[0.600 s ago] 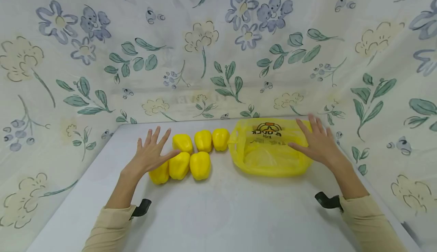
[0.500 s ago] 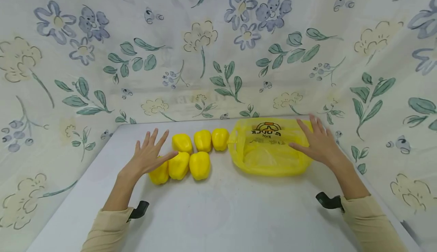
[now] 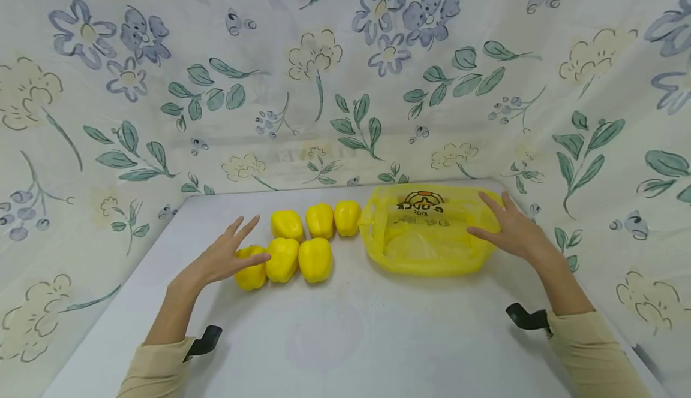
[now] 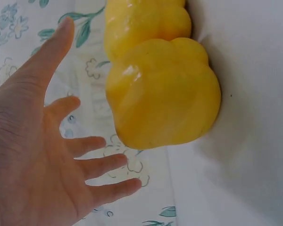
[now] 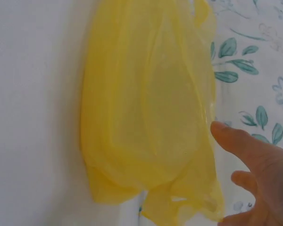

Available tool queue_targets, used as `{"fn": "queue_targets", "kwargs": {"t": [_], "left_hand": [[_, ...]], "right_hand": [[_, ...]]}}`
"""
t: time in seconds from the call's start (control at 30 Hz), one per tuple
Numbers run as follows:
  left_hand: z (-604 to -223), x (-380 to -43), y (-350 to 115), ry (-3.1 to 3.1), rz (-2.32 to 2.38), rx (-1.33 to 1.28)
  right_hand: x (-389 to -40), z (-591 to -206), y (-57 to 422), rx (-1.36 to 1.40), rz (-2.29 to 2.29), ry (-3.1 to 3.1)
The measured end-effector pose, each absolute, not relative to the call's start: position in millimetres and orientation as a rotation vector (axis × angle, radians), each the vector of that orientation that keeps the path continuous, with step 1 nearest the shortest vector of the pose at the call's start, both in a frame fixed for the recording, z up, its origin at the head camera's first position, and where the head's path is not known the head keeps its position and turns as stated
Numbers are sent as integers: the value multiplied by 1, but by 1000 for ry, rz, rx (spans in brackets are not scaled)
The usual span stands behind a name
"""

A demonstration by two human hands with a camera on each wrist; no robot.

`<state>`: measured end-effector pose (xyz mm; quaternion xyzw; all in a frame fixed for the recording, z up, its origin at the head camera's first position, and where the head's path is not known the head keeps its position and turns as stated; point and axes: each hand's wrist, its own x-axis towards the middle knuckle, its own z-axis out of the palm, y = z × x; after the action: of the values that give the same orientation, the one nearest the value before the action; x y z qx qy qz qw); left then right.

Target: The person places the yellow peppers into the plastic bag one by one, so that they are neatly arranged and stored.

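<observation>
Several yellow bell peppers lie in two rows on the white table in the head view. Beside the leftmost front pepper (image 3: 251, 273) my left hand (image 3: 216, 259) hovers, fingers extended and thumb over the pepper. In the left wrist view that hand (image 4: 47, 150) is apart from the nearest pepper (image 4: 162, 96), its palm bare. A yellow plastic bag (image 3: 426, 251) with dark printing spreads to the right of the peppers. Over its right end is my right hand (image 3: 513, 230), fingers outstretched and holding nothing. The right wrist view shows the thumb close to the bag (image 5: 151, 103); contact cannot be judged.
The white table (image 3: 345, 338) ends at a floral-patterned cloth (image 3: 302, 104) that hangs behind it and at both sides. A back row of peppers (image 3: 320, 221) sits left of the bag. A dark device (image 3: 204, 343) is worn at each wrist.
My left hand has drawn back leftward and lower, its thumb moving toward the leftmost front pepper. The right hand has shifted slightly right over the bag. Peppers and bag stay in place.
</observation>
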<state>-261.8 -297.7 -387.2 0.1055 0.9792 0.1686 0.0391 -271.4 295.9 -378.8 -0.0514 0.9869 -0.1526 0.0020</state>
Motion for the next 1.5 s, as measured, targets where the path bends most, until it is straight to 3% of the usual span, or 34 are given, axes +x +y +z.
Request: {"fn": "queue_targets", "kwargs": {"t": [0.8,1.5], "left_hand": [[-402,-251,-322,2839,706,532],[-406,-254,-326,2828,694,485]], "right_hand": [[-265,-392,304,-214,-523,3056],[-272,-400,307,-243,-743,3060]]}}
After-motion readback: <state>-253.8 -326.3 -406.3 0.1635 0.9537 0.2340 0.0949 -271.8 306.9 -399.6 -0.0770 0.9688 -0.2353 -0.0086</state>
